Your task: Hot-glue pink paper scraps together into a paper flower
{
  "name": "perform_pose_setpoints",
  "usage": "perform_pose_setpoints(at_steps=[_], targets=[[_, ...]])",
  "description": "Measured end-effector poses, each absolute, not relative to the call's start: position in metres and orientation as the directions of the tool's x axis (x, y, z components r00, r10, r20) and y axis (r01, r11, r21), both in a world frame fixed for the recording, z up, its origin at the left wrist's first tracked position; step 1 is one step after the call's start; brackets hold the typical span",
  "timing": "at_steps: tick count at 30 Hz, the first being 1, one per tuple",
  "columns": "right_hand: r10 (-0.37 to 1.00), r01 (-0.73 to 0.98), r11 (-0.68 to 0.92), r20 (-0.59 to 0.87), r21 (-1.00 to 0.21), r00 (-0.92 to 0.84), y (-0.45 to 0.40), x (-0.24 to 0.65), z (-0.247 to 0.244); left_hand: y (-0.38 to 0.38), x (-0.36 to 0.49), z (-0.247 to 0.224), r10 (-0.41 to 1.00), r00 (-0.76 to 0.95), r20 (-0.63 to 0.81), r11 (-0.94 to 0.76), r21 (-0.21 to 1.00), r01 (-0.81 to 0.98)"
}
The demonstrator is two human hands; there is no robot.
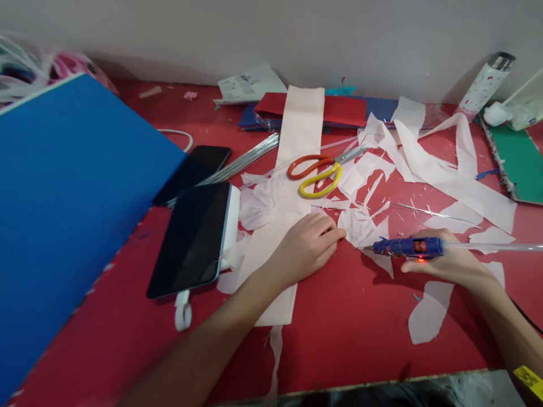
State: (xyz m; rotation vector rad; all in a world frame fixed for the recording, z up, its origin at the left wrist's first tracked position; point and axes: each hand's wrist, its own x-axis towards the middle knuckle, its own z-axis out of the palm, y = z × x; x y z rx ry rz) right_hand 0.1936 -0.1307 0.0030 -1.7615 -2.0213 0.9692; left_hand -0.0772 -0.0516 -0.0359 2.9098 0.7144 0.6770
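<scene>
My right hand point(445, 263) is wrapped round a blue hot glue gun point(407, 247), with a small red light lit on it. A long clear glue stick point(496, 247) juts from its back end. The gun's nozzle points left, close to the lower edge of a crumpled white paper piece point(357, 226). My left hand point(311, 246) has curled fingers, their tips pinching the left edge of that piece. Under my left hand lies a long cream paper strip point(271, 254). Scissors point(316, 175) with one red and one yellow handle rest on the strip, above my left hand.
A tablet point(190, 243) leans by a dark phone point(207, 161) and a bundle of wires point(250, 155). A large blue board point(85, 186) fills the left. White scraps point(430, 311) litter the red table. A bottle point(486, 85) and green board point(520, 161) stand at right.
</scene>
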Motion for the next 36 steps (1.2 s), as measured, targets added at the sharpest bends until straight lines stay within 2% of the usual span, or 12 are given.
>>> perform_pose_setpoints(at_steps=[23, 36], targets=[[0.961, 0.771, -0.115, -0.267, -0.627, -0.074, -0.136, 0.201, 0.007, -0.052, -0.077, -0.035, 0.471, 0.789, 0.395, -0.881, 0.163, 0.444], [0.945, 0.798, -0.224, -0.325, -0.559, 0.037, -0.136, 0.200, 0.020, -0.052, -0.077, -0.036, 0.461, 0.786, 0.411, -0.886, 0.168, 0.432]])
